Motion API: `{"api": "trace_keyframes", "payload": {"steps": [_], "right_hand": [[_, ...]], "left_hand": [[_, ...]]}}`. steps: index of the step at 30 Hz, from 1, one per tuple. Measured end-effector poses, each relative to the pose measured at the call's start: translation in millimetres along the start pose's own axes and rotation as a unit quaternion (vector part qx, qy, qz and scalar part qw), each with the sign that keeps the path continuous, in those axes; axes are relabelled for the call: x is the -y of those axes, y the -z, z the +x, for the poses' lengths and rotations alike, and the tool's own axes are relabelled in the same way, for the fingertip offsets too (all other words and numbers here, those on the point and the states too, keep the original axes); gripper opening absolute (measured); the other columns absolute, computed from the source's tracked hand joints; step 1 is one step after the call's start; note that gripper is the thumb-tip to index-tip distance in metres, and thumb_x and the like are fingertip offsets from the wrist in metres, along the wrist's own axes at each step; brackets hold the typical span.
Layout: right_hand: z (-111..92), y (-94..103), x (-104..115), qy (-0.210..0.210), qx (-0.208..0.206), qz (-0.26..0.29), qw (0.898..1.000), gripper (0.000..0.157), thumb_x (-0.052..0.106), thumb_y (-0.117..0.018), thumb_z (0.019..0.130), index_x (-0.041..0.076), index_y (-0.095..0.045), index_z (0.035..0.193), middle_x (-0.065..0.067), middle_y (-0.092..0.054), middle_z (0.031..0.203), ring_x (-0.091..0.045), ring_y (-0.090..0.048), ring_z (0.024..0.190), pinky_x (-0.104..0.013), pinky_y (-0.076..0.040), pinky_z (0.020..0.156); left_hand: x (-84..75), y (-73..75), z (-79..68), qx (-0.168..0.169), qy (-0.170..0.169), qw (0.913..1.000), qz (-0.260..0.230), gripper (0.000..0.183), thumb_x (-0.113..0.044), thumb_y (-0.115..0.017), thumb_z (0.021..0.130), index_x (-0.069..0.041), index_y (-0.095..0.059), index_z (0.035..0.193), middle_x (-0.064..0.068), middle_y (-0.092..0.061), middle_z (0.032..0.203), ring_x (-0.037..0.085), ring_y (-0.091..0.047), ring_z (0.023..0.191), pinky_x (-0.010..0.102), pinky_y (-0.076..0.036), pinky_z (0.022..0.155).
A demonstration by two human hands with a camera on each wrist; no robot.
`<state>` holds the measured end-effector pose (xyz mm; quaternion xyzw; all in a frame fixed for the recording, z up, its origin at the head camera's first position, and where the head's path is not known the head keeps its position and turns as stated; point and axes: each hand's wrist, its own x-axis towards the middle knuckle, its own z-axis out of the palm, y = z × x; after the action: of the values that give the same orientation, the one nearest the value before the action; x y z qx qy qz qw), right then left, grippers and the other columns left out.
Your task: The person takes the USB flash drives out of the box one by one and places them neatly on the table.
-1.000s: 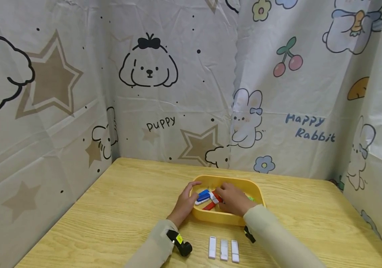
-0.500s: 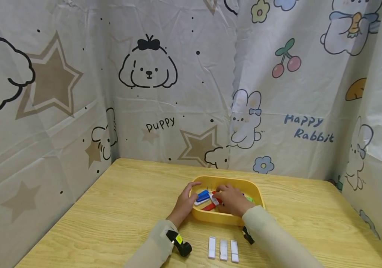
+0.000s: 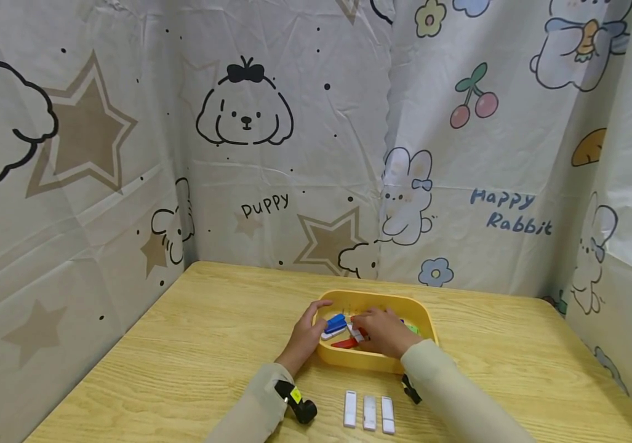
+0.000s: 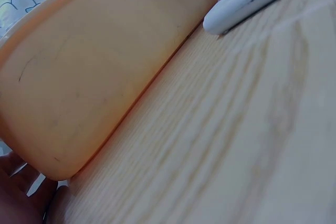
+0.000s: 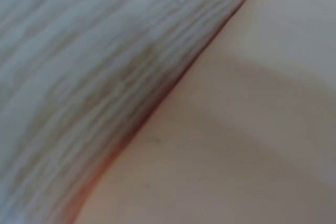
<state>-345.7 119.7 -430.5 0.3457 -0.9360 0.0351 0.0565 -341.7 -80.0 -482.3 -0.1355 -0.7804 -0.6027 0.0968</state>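
Note:
A yellow plastic bin [image 3: 360, 362] stands on the table and holds small flat pieces. Its left end is gripped by my left hand [image 3: 301, 335], thumb inside the rim and fingers round the outside; some fingers [image 4: 18, 187] show at the bin's corner in the left wrist view. My right hand [image 3: 386, 332] reaches down among the pieces, its fingertips mostly hidden, so a hold cannot be told. Close to those fingers lie a red piece [image 3: 343, 343] and a white piece [image 3: 356, 333]. Blue pieces [image 3: 335, 323] lie near my left thumb.
Three white flat oblong pieces [image 3: 369, 413] lie side by side on the wooden table [image 3: 183, 357], in front of the bin. A green piece [image 3: 414, 329] shows at the bin's right. A printed curtain [image 3: 293, 154] surrounds the table's back and sides.
My right hand's fingers have shifted slightly among the pieces. The red piece has moved a little left, and the white piece beside it has turned. My left hand stays on the bin.

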Motion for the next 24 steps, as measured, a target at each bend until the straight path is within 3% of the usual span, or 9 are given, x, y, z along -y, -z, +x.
{"api": "trace_keyframes", "payload": {"steps": [8,15,24], "right_hand": [[0.6,0.6,-0.4,0.012,0.007,0.009,1.0,0.027,0.03,-0.076,0.082,0.018,-0.069,0.105,0.002,-0.068,0.098,-0.019,-0.055,0.091,-0.039,-0.037,0.074],[-1.0,-1.5,-1.4,0.029,-0.001,0.0,1.0,0.028,0.03,-0.076,0.082,0.017,-0.073,0.107,0.001,-0.067,0.107,-0.022,-0.055,0.1,-0.045,-0.042,0.081],[2.0,-3.7,-2.8,0.019,0.005,0.015,1.0,0.026,0.03,-0.076,0.081,0.018,-0.072,0.105,0.003,-0.069,0.104,-0.022,-0.052,0.098,-0.046,-0.042,0.078]], "left_hand": [[1.1,-0.9,1.4,-0.003,0.0,1.0,-0.006,0.043,-0.002,-0.046,0.089,-0.004,-0.053,0.131,0.017,-0.048,0.14,0.039,-0.04,0.13,0.058,-0.024,0.108],[-0.8,-0.2,-1.8,0.0,-0.005,0.9999,0.01,0.044,-0.006,-0.046,0.088,-0.01,-0.053,0.131,0.012,-0.049,0.14,0.033,-0.041,0.131,0.055,-0.026,0.108],[-1.3,1.2,-0.8,0.005,0.008,1.0,0.003,0.044,-0.008,-0.046,0.089,-0.013,-0.053,0.132,0.01,-0.047,0.143,0.032,-0.038,0.134,0.055,-0.023,0.11]]}}
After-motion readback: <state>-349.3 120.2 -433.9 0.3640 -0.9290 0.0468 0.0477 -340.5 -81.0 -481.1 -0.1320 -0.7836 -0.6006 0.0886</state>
